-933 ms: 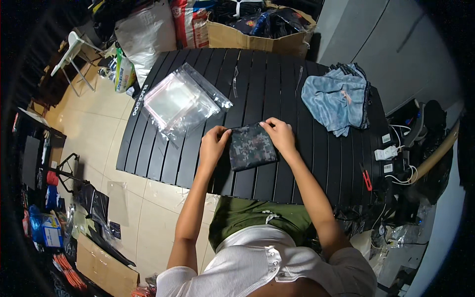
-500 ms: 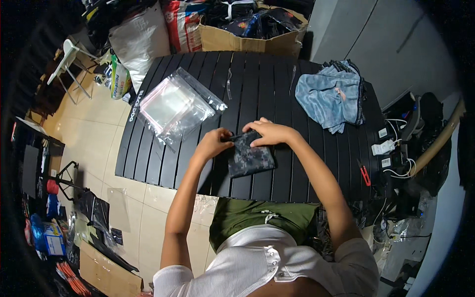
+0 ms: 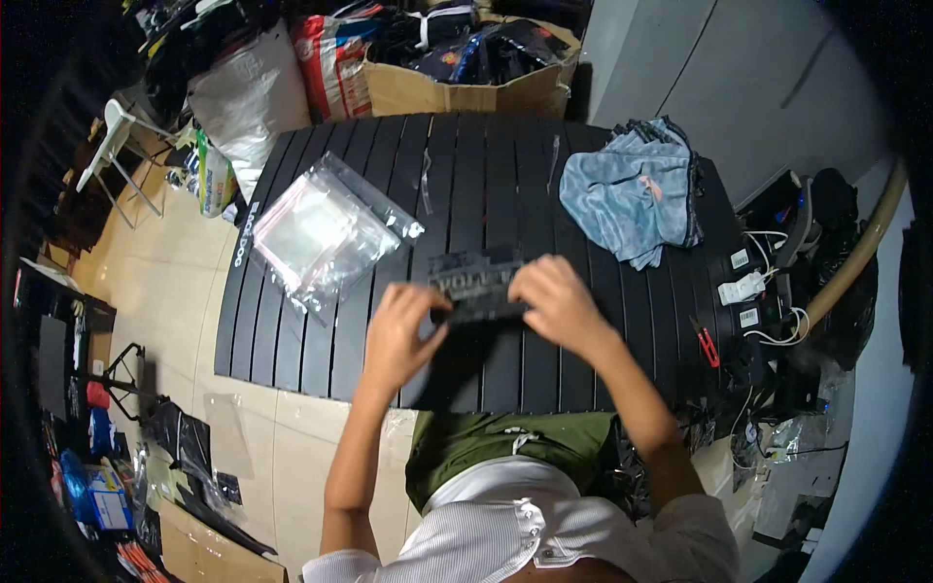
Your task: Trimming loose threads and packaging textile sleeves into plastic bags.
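A folded dark camouflage cloth (image 3: 474,280) with pale lettering spans the gap between my hands, above the middle of the slatted black table (image 3: 457,374). Its left end is pinched between the thumb and fingers of my left hand (image 3: 397,330). My right hand (image 3: 562,303) grips the opposite end, its fingers curled over the edge. Motion blurs the cloth a little. To the left of it lie clear plastic bags (image 3: 321,228), stacked flat. A pile of blue-grey cloth pieces with dark edging (image 3: 627,199) rests at the table's right side.
Red thread snips (image 3: 708,345) lie near the right edge, beside white plugs and cables (image 3: 743,289). Thin clear plastic strips (image 3: 426,180) sit toward the back. Behind the table stand an open cardboard box (image 3: 466,97) and a white sack (image 3: 248,97).
The camouflage cloth has been turned, so its lettered face now shows. My hands have moved apart to its two ends. The view has shifted slightly.
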A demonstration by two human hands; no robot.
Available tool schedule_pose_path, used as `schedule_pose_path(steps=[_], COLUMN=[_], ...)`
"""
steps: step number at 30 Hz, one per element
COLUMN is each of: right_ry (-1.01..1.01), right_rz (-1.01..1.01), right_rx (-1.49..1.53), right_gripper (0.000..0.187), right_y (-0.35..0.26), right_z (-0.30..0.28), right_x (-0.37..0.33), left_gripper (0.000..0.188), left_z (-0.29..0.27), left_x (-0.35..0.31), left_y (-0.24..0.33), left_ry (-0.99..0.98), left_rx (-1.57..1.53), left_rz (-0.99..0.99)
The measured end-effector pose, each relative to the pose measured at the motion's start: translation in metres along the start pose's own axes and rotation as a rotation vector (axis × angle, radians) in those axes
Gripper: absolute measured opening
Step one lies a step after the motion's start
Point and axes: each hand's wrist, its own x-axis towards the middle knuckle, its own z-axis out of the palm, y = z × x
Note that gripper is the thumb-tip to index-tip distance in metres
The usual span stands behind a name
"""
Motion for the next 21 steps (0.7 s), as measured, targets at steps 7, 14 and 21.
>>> schedule_pose_path(steps=[7,14,21], right_ry=[-0.050,0.010,0.040], right_rz=[0.163,0.087,-0.068], right_rx=[0.175,0.157,0.060], right_gripper=[0.031,0.021,0.028], right_y=[-0.013,-0.012,-0.012], right_z=[0.047,0.056,0.057], right_x=[-0.056,-0.057,-0.056], left_gripper=[0.028,0.021,0.013], left_z=[0.055,0.064,0.060], left_x=[-0.060,-0.062,-0.059], left_y=[-0.009,-0.016,-0.008], left_ry=[0.018,0.118,0.138], left_rx=[0.024,0.077,0.119], left_rz=[-0.035,-0.003,-0.057])
